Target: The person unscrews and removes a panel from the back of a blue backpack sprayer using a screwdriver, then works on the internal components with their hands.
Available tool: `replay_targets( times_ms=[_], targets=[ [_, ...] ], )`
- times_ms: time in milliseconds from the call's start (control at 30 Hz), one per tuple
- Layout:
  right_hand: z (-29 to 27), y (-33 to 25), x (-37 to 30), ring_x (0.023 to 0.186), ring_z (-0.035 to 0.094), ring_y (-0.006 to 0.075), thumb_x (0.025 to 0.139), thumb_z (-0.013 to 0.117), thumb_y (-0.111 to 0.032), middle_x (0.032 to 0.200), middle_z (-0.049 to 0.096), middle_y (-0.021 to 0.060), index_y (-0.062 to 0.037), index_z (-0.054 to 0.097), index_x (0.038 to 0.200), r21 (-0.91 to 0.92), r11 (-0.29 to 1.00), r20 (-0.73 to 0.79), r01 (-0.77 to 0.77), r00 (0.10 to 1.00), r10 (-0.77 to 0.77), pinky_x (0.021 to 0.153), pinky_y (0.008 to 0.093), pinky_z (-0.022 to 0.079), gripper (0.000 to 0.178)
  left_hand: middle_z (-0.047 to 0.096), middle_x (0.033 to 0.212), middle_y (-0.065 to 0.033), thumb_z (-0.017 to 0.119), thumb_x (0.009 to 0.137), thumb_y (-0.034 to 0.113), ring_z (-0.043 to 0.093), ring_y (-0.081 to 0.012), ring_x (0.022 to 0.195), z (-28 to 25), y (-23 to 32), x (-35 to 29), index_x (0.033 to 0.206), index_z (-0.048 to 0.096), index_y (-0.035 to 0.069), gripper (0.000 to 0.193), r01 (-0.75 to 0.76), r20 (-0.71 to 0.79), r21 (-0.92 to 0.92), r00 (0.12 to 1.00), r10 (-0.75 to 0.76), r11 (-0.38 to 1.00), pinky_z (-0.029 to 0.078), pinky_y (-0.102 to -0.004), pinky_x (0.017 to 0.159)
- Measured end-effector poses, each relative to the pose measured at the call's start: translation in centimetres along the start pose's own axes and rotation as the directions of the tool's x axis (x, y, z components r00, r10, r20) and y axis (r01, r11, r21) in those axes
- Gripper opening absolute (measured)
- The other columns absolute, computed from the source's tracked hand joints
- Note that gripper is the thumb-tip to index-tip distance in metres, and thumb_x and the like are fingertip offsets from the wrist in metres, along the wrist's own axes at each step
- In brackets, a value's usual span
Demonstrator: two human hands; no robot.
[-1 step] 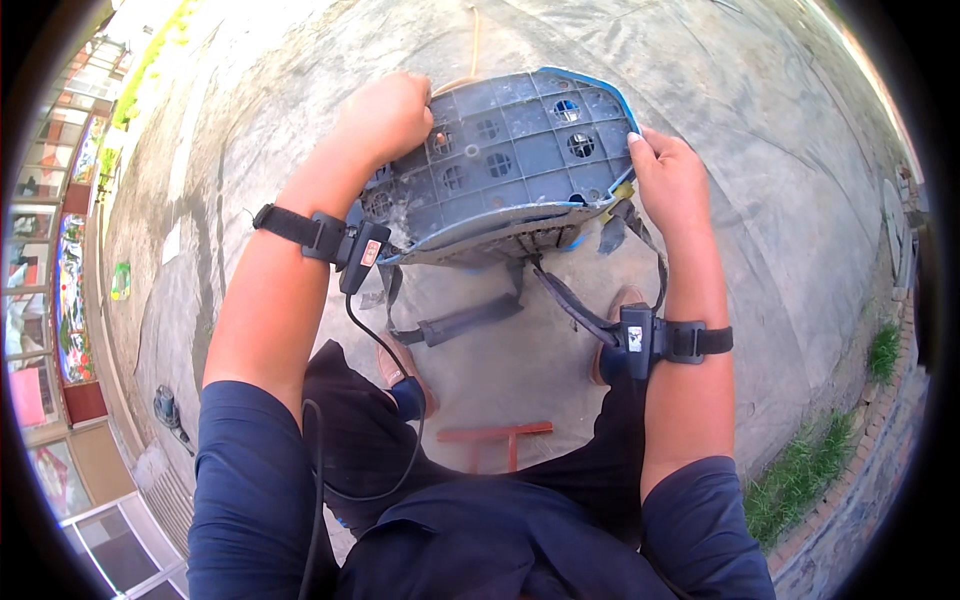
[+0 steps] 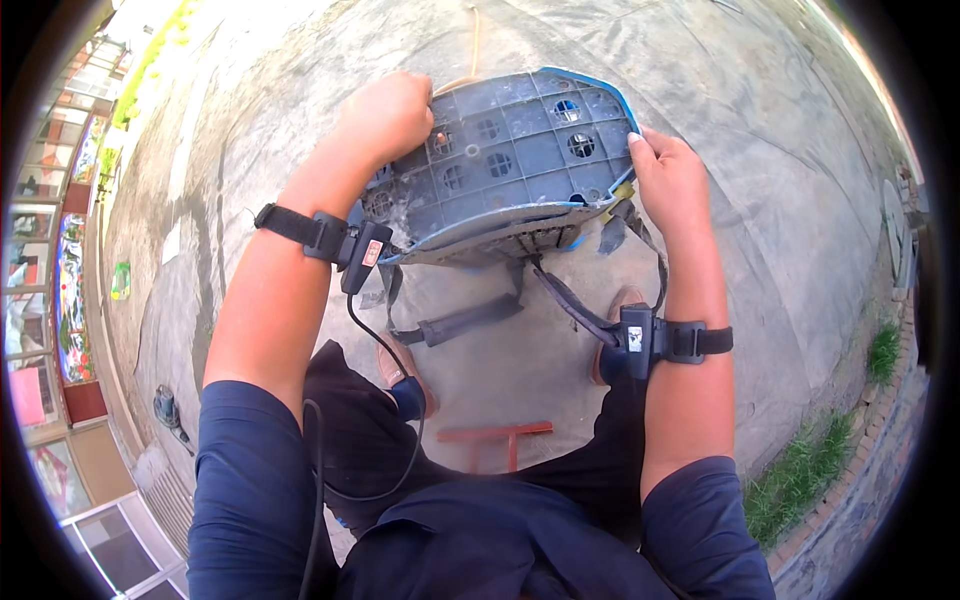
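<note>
A blue-edged knapsack sprayer (image 2: 520,175) is tipped in front of me, its dark, gridded underside with round vent holes turned up. My left hand (image 2: 395,115) is closed at its far left edge, the fingertips mostly hidden. At the right edge, my right hand (image 2: 668,178) grips with the thumb on the rim and the other fingers largely out of sight. Padded black shoulder straps (image 2: 465,318) hang from the near side, toward my shoes. A thin yellowish hose or rod (image 2: 475,45) runs away beyond the sprayer.
A red T-shaped bar (image 2: 495,433) lies on the ground between my legs. Grey sheeting (image 2: 780,250) covers the ground around me. Grass tufts (image 2: 800,490) grow by a brick edge at right. A small dark object (image 2: 168,408) lies at left near a building.
</note>
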State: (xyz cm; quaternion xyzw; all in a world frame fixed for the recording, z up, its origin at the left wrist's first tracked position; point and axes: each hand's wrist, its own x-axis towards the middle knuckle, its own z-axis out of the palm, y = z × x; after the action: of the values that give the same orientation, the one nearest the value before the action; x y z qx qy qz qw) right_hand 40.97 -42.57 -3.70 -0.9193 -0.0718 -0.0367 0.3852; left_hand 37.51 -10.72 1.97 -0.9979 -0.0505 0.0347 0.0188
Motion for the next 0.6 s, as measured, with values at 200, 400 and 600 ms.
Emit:
replay_targets(
  times_ms=[200, 400, 600],
  targets=[
    [-0.07, -0.01, 0.11, 0.097, 0.065, 0.0400, 0.096, 0.059, -0.034, 0.096, 0.068, 0.0224, -0.0090, 0.076, 0.105, -0.011, 1.000, 0.017, -0.009, 1.000, 0.009, 0.086, 0.0478, 0.051, 0.032, 0.073, 0.110, -0.0200, 0.058, 0.091, 0.018, 0.070, -0.0393, 0.105, -0.36, 0.51, 0.12, 0.109, 0.072, 0.003, 0.027, 0.048, 0.040, 0.025, 0.998, -0.049, 0.999, 0.056, -0.0490, 0.091],
    [-0.08, -0.12, -0.03, 0.097, 0.065, 0.0406, 0.096, 0.059, -0.034, 0.097, 0.068, 0.0230, -0.0088, 0.077, 0.106, -0.033, 0.999, -0.005, 0.007, 1.000, -0.007, 0.086, 0.0479, 0.052, 0.033, 0.074, 0.108, -0.0207, 0.058, 0.091, 0.021, 0.071, -0.0395, 0.103, -0.03, 0.78, 0.06, 0.108, 0.072, 0.001, 0.030, 0.055, 0.001, 0.074, 0.998, -0.055, 0.996, 0.057, -0.0491, 0.091],
    [0.10, -0.07, -0.18, 0.099, 0.066, 0.0403, 0.096, 0.059, -0.035, 0.098, 0.069, 0.0232, -0.0103, 0.077, 0.112, -0.009, 1.000, -0.023, 0.000, 1.000, 0.000, 0.088, 0.0475, 0.052, 0.035, 0.074, 0.108, -0.0199, 0.060, 0.090, 0.020, 0.071, -0.0385, 0.104, 0.00, 0.41, -0.11, 0.109, 0.072, 0.003, 0.029, 0.046, -0.014, 0.025, 0.999, -0.045, 0.999, 0.056, -0.0488, 0.090]
  ],
)
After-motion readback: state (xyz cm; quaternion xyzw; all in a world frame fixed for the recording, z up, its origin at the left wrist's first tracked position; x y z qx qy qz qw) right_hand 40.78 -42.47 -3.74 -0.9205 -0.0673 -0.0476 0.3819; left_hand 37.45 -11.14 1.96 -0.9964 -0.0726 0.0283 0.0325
